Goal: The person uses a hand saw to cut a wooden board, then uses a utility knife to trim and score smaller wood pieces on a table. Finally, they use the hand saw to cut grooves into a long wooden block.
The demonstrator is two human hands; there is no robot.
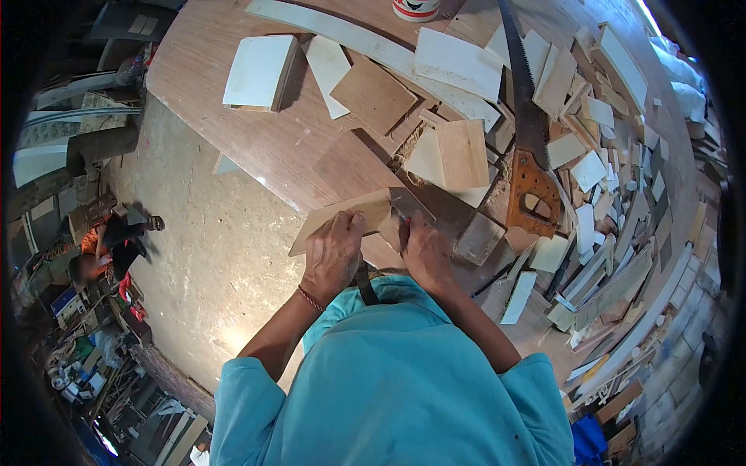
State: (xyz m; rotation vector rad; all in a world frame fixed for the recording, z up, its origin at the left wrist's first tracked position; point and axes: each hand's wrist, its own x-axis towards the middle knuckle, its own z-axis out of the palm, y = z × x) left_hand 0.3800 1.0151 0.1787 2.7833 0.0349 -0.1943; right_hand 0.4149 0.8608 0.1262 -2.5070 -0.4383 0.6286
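Observation:
Close to my body, at the near edge of the wooden table, a thin wooden board (350, 213) is held up. My left hand (334, 245) is closed round its lower edge. Beside it, a darker narrow wood piece (410, 205) meets the board's right end at an angle. My right hand (423, 248) is closed at that piece, with something small and dark between its fingers that I cannot make out clearly. A handsaw (530, 140) with a wooden handle lies to the right of my hands. A wooden box-like piece (462, 154) lies just beyond them.
The tabletop (210, 78) carries a white block (260, 71), a brown square board (374, 96) and a long white strip (334, 29). Many wood scraps (598, 179) cover its right side. A white bucket (416, 9) stands at the top. Another person (105, 248) sits at far left.

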